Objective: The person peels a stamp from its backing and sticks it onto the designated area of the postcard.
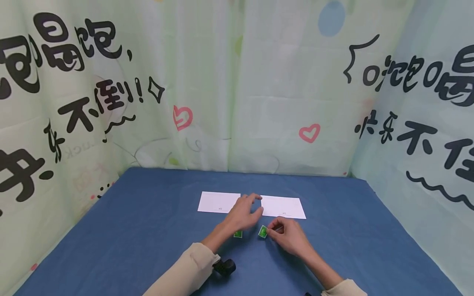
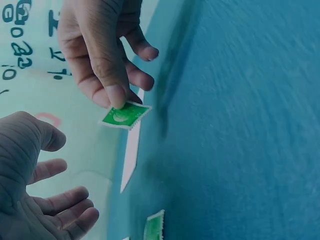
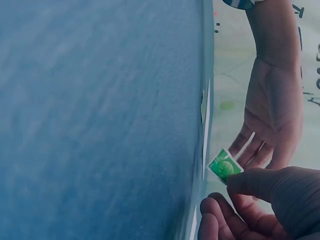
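My right hand point(image 1: 290, 237) pinches a small green stamp point(image 1: 263, 232) with a white perforated border between thumb and fingers, held above the table. To its left is my left hand point(image 1: 244, 212), its fingers spread and loosely bent with nothing in them. In the left wrist view the held stamp point(image 2: 124, 115) shows a pale round print, and the left hand point(image 2: 35, 180) is apart from it. A second green stamp point(image 1: 238, 234) lies on the table, partly hidden by the left forearm. Two white paper rectangles point(image 1: 283, 206) lie beyond the hands; the left one point(image 1: 218, 202) is partly covered by the left hand.
A blue cloth point(image 1: 111, 246) covers the table. Pale printed curtains point(image 1: 274, 82) hang along the back and both sides. A black device point(image 1: 224, 267) sits at the left sleeve's cuff.
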`<state>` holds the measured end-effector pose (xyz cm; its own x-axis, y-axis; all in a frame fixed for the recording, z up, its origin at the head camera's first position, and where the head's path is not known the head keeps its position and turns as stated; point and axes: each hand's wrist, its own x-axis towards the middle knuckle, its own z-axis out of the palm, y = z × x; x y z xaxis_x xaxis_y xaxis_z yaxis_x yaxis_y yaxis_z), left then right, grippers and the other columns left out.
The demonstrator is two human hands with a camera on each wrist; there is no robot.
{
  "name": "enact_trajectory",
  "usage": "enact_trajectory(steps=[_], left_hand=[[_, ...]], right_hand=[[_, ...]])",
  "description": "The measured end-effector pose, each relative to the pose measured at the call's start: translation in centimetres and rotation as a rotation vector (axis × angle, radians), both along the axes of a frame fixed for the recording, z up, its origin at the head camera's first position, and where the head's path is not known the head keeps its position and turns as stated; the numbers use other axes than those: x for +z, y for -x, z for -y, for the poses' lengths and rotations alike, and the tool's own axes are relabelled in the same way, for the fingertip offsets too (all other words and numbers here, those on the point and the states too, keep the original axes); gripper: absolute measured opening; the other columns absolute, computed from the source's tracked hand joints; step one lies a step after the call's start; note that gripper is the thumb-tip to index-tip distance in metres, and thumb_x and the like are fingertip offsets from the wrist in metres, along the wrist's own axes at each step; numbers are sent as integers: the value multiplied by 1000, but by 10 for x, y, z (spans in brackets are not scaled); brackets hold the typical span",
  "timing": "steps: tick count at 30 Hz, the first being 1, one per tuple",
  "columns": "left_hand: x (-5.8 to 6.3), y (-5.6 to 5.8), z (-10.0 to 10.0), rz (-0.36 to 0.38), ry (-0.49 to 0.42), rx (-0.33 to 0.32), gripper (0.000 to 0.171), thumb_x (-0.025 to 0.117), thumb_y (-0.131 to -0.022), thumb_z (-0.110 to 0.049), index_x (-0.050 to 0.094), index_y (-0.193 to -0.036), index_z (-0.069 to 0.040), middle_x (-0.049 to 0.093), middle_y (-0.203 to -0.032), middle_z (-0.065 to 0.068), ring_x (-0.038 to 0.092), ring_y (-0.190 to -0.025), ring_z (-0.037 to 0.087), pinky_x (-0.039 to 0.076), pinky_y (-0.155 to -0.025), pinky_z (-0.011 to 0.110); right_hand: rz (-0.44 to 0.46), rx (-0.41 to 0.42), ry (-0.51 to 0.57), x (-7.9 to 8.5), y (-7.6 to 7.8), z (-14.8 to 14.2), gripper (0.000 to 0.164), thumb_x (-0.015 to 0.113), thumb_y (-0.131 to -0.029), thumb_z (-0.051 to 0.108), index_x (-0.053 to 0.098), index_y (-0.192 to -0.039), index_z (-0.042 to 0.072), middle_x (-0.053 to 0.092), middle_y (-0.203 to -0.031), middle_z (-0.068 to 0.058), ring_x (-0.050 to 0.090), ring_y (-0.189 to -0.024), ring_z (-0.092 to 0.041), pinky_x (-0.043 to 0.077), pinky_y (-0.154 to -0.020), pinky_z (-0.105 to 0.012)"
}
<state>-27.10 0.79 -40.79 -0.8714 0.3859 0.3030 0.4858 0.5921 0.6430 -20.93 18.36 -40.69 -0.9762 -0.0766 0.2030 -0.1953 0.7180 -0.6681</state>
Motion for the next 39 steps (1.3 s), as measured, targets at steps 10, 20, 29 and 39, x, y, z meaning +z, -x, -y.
enact_trajectory(steps=[10, 20, 29, 39], left_hand=[[15, -6, 6, -29, -166, -27, 35, 59, -102, -22, 62, -132, -4, 63, -125, 21, 60, -119, 37, 50, -97, 52], [24, -12, 14, -73, -253, -9, 32, 59, -102, -20, 63, -129, -4, 65, -124, 16, 62, -117, 29, 53, -93, 46], [29, -16, 21, -101, -308, -4, 30, 60, -102, -19, 64, -127, -4, 66, -124, 15, 63, -116, 30, 53, -95, 49], [39, -20, 27, -130, -351, -15, 28, 60, -102, -17, 64, -125, -3, 67, -124, 15, 63, -114, 28, 53, -93, 47]], right_hand=[[-38, 33, 90, 14, 1, 0, 4, 76, -89, 6, 72, -88, 7, 71, -84, -1, 66, -73, -14, 51, -66, -29], [-103, 11, 89, 28, 2, 2, 7, 78, -90, 13, 73, -92, 8, 71, -85, -1, 66, -75, -15, 52, -68, -29], [-127, -6, 143, 33, 6, 10, 9, 77, -92, 12, 73, -96, 6, 73, -88, -3, 66, -77, -15, 51, -67, -28], [-148, -44, 160, 46, 6, 17, 11, 74, -94, 14, 73, -100, 5, 73, -95, -6, 66, -85, -19, 53, -74, -31]])
